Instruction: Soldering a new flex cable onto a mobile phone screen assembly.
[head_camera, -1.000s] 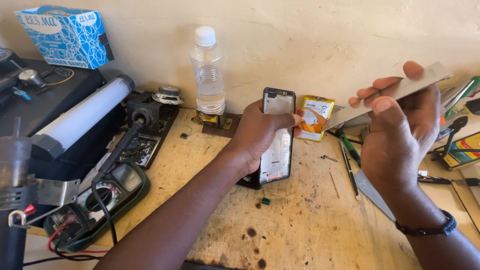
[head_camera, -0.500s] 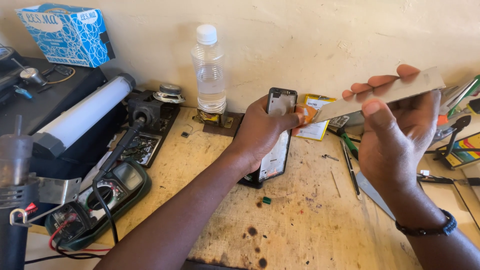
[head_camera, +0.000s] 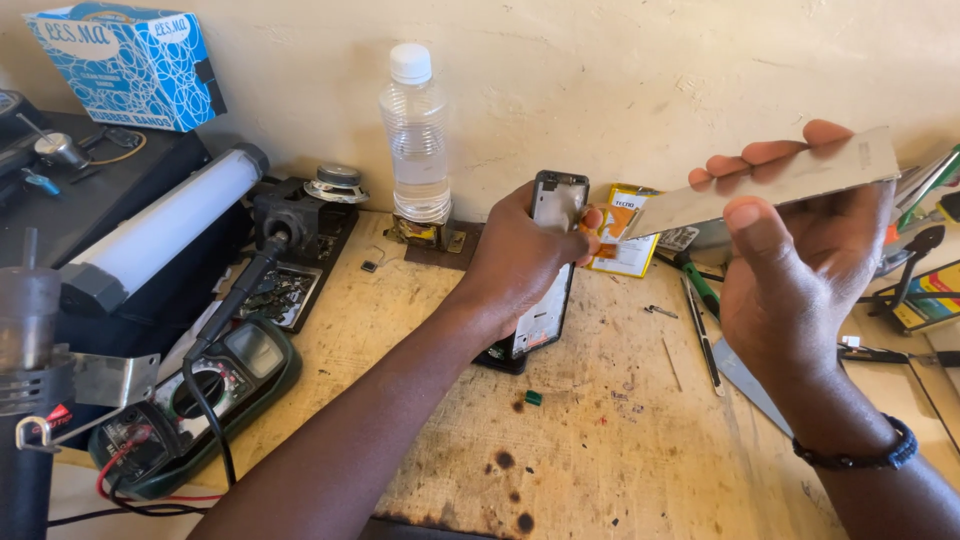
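Note:
My left hand (head_camera: 520, 255) grips a black phone frame (head_camera: 545, 270) around its middle, tilting it up off the wooden bench with its lower end resting on the wood. My right hand (head_camera: 800, 270) holds a thin grey flat panel (head_camera: 770, 185) by its edges, thumb in front and fingers behind, raised to the right of the phone. The panel's left tip nearly reaches the phone's top corner. A dark bracelet (head_camera: 855, 455) circles my right wrist.
A clear plastic water bottle (head_camera: 415, 135) stands by the wall. A green multimeter (head_camera: 190, 400), a white tube lamp (head_camera: 160, 225) and a blue box (head_camera: 130, 65) lie at the left. A yellow battery (head_camera: 625, 240), screwdrivers (head_camera: 700, 300) and a metal blade (head_camera: 750, 385) lie at the right.
My right hand turned the grey panel more edge-on and brought its left tip closer to the phone. My left hand tipped the phone frame up and shifted its grip slightly.

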